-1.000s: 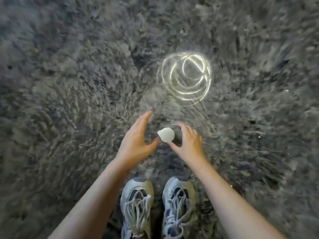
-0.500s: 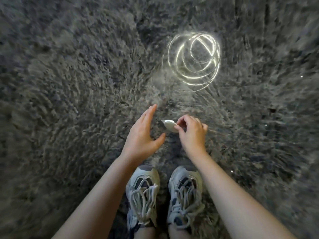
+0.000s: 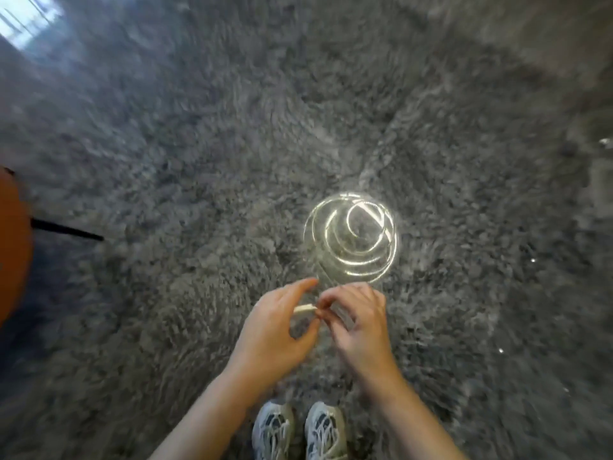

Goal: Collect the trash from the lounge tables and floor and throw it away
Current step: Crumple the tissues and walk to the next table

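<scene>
A small white scrap of trash (image 3: 303, 309) is pinched between the thumb and fingers of my right hand (image 3: 356, 322), held above the shaggy grey rug (image 3: 199, 194). My left hand (image 3: 277, 330) hovers just left of it with relaxed, slightly cupped fingers that curve around the scrap; I cannot tell whether they touch it. The frame is motion-blurred, so the scrap's shape is unclear.
A bright pattern of curved light rings (image 3: 353, 242) lies on the rug just beyond my hands. An orange rounded piece of furniture (image 3: 13, 240) with a thin black leg (image 3: 66, 230) stands at the left edge. My two sneakers (image 3: 298, 429) are at the bottom.
My right hand has lifted the white scrap off the rug. Both hands have risen with it and drawn close together, and the view has pulled back, showing more rug and the orange furniture.
</scene>
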{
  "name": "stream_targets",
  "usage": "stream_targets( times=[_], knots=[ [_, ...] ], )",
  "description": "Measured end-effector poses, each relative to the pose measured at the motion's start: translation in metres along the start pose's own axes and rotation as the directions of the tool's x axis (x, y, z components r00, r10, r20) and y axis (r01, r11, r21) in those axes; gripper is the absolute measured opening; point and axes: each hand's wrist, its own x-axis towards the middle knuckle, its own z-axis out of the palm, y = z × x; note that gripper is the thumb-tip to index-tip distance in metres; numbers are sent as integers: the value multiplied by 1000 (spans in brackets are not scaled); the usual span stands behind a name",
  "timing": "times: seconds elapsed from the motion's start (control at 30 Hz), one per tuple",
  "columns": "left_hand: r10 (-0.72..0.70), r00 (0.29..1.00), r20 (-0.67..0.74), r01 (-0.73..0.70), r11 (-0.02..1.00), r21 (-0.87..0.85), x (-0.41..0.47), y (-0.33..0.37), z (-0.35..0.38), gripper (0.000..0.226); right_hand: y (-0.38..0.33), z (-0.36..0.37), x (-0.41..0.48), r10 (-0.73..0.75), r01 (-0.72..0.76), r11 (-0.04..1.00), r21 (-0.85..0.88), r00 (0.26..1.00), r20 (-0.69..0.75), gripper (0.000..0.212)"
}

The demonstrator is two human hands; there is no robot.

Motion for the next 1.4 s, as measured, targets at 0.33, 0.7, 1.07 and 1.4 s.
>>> stream_targets(
  times=[0.33, 0.7, 1.07, 1.4],
  knots=[
    [242, 940, -241, -162, 938, 307, 55, 204, -217, 15, -205, -189, 95, -289, 273, 957, -96, 928, -237, 29],
    [256, 854, -453, -56, 911, 408, 148, 295, -382, 12, -314, -323, 235, -392, 353, 919, -176, 864, -315, 30],
    [104, 762, -640, 141, 937, 320, 333, 218, -508, 9, -343, -306, 495, -418, 379, 899, -218, 891, -176, 26],
    [18, 686, -727, 292, 909, 298, 519, 151, -606, 10, -356, -258, 743, -458, 443, 878, -184, 888, -48, 23]
  ],
)
